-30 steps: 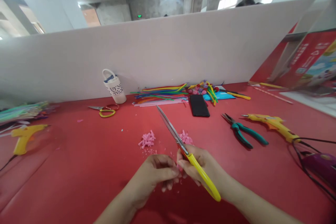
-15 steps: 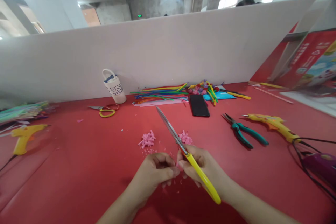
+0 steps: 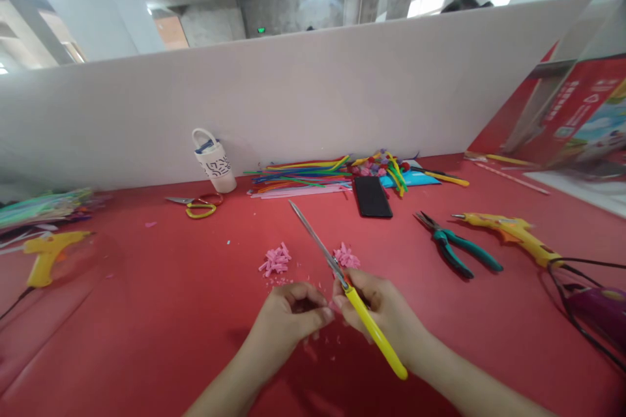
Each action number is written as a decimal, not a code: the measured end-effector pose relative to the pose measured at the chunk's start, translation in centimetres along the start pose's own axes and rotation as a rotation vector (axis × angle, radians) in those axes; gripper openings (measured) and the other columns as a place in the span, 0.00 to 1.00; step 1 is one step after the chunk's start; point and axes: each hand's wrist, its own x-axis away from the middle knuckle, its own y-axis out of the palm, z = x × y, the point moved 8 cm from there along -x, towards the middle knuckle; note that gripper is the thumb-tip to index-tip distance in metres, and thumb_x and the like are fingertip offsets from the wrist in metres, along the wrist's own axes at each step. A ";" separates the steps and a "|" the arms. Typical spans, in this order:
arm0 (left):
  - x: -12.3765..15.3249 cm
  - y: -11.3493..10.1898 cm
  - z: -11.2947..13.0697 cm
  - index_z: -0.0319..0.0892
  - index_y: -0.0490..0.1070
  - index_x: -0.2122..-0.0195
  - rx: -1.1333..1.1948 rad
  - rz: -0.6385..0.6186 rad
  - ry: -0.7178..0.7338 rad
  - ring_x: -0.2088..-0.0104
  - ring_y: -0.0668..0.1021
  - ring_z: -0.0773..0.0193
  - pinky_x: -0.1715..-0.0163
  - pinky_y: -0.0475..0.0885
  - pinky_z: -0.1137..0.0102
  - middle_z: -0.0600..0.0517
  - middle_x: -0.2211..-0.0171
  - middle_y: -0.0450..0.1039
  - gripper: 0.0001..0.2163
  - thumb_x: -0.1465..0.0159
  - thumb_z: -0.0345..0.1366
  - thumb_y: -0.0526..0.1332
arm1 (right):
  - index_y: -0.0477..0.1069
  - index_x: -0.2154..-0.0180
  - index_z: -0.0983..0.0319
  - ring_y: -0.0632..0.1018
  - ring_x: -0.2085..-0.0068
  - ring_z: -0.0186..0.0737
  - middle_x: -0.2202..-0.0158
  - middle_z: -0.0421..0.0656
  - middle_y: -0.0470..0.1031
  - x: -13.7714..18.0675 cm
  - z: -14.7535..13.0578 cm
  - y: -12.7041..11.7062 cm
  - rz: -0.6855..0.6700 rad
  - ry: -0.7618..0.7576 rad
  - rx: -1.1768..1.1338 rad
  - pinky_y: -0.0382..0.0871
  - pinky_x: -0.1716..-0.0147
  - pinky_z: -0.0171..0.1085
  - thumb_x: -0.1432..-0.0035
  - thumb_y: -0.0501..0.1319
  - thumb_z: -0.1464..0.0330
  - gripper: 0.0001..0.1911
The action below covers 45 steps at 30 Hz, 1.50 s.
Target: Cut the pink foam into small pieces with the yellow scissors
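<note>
My right hand (image 3: 391, 313) holds a pair of scissors (image 3: 374, 332) with yellow handles, the long metal blades pointing away and to the left, close together. Beside it, my left hand (image 3: 288, 322) is closed in a pinch, its fingertips almost at the right fingers. A bit of pink shows at the left fingertips, mostly hidden. Beyond my hands lie two small piles of short pink strips: the left pile (image 3: 276, 259) and the right pile (image 3: 347, 255), which is partly behind the scissors. Tiny pink scraps are scattered on the red table (image 3: 161, 313) around my hands.
Long coloured strips (image 3: 298, 176), a black phone (image 3: 372, 197) and a white cup (image 3: 215, 166) line the white partition (image 3: 313, 91). Pliers (image 3: 460, 247) and a yellow glue gun (image 3: 508, 231) lie right; another glue gun (image 3: 49, 254) and second scissors (image 3: 198, 205) lie left.
The scissors have turned slightly in my right hand, the handle end shifting left. The fingertips of my two hands have drawn slightly apart, and less pink shows between them.
</note>
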 end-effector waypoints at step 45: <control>2.1 -5.5 4.8 0.39 0.67 0.76 0.447 0.362 0.399 0.73 0.71 0.70 0.68 0.67 0.73 0.55 0.76 0.69 0.03 0.46 0.28 0.57 | 0.55 0.70 0.60 0.72 0.81 0.41 0.82 0.40 0.69 0.9 -0.4 1.5 0.155 -0.400 1.187 0.48 0.83 0.34 0.47 0.50 0.59 0.11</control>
